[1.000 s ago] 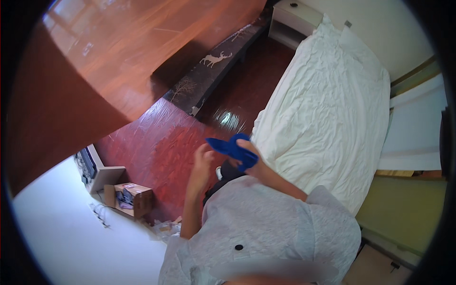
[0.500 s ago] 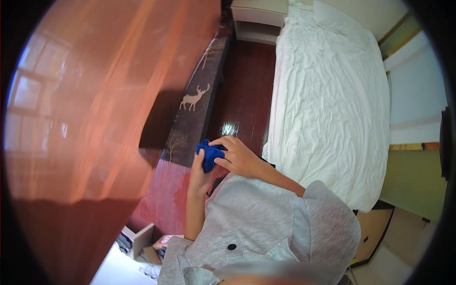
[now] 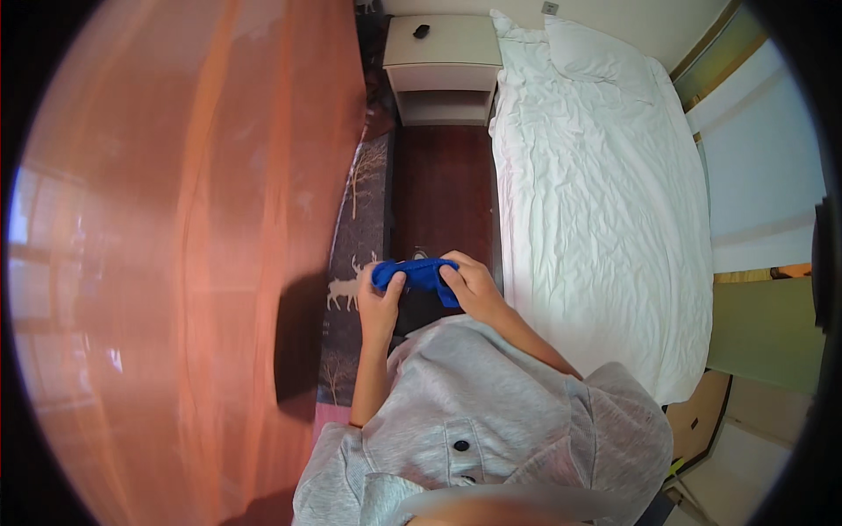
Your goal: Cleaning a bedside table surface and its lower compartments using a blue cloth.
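Note:
A piece of blue cloth (image 3: 421, 275) is stretched between my two hands in front of my grey shirt. My left hand (image 3: 379, 298) pinches its left end, with the thumb on the near side. At the other end, my right hand (image 3: 474, 286) grips the cloth between thumb and fingers, and a short flap hangs below that thumb. What exact kind of cloth item it is cannot be made out.
To the right stands a bed (image 3: 605, 202) with a rumpled white sheet and a pillow (image 3: 601, 60). A pale nightstand (image 3: 443, 44) with a small black object (image 3: 421, 31) is at the far end. A glossy orange-brown surface (image 3: 202, 219) fills the left, beside a dark deer-patterned strip (image 3: 358, 223).
The bunched blue cloth has been spread out sideways as my hands moved apart. My view has turned, bringing the whole nightstand into sight and taking the white desk at lower left out.

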`<state>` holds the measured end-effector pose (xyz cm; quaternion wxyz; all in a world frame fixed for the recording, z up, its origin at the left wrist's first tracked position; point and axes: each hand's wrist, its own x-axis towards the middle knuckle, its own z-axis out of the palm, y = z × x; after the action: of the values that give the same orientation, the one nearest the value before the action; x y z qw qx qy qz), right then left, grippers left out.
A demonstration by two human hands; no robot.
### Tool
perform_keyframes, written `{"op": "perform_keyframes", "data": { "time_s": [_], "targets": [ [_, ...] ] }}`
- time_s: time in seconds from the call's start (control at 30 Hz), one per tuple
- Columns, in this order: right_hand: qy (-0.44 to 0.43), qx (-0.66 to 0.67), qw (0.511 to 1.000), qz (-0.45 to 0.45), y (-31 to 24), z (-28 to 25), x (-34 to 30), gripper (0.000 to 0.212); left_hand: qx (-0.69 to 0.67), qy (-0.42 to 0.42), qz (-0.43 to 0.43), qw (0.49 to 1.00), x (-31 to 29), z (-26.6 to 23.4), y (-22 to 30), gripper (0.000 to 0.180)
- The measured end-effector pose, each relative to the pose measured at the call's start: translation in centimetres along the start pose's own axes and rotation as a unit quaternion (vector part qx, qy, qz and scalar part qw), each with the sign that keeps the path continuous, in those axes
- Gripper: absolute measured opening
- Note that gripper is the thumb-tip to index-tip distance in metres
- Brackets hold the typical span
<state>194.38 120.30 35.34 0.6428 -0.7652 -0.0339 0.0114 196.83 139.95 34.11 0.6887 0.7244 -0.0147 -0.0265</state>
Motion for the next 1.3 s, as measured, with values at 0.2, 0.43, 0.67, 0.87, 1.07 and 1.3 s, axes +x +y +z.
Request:
{"op": "perform_keyframes", "data": {
  "time_s": [0.2,0.43,0.67,0.87,1.07,1.3],
  "targets": [
    [0.094,0.007,0.996,0.009,1.2,-3.5,13.4,0.029,-0.016,-0.025,0.006,1.0,15.6,1.1,3.7,0.024],
    [0.132,0.08,0.987,-0.055,1.5,-9.5,24.0,0.028,0.064,-0.177,0.071,0.98,31.6,6.4,7.5,0.022],
    [0.143,-0.039,0.988,-0.038,6.0,-16.0,37.1,0.025,0.139,-0.186,0.158,0.96,45.1,13.0,7.3,0.019],
    [0.208,0.015,0.977,-0.046,5.6,-22.2,47.0,0.018,0.151,-0.187,0.155,0.958,56.8,15.6,9.4,0.025],
    [0.193,-0.061,0.979,-0.014,5.0,-26.9,55.2,0.021,0.137,-0.204,0.166,0.955,67.8,18.8,9.2,0.026],
    [0.103,-0.189,0.977,-0.012,8.6,-30.7,68.1,0.03,0.121,-0.211,0.148,0.959,85.2,20.8,4.7,0.018]
  ]
}}
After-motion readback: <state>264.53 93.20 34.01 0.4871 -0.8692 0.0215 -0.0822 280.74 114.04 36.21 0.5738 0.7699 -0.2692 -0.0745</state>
